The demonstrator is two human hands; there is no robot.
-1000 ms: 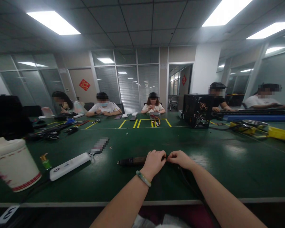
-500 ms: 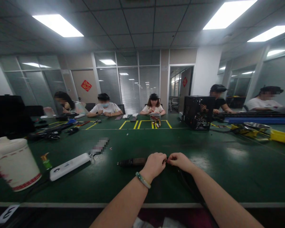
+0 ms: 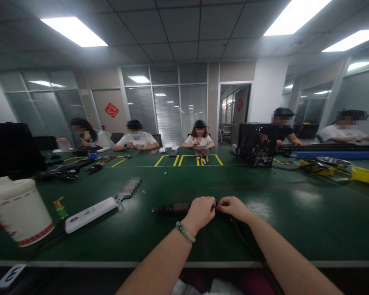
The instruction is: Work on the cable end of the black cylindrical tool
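Observation:
A dark, corded electric screwdriver (image 3: pixel 172 209) lies across the green table in front of me, its tip pointing left. My left hand (image 3: pixel 203 212), with a green bangle on the wrist, is closed around its rear part. My right hand (image 3: pixel 233 209) pinches at the tail end, where the cord joins; the fingers hide the exact joint. From under that hand the black cord (image 3: pixel 244 239) runs down past the table's front edge. The fingertips of both hands almost meet.
To the left are a white power strip (image 3: pixel 90 216), a small green-and-orange item (image 3: pixel 60 208) and a lidded paper cup (image 3: pixel 20 215). A black computer case (image 3: pixel 254 145) stands at the back right, near yellow trays (image 3: pixel 365 176). Several people sit across the table.
Both hands keep the same hold on the screwdriver and its cord end, with hardly any movement. The view has shifted very slightly.

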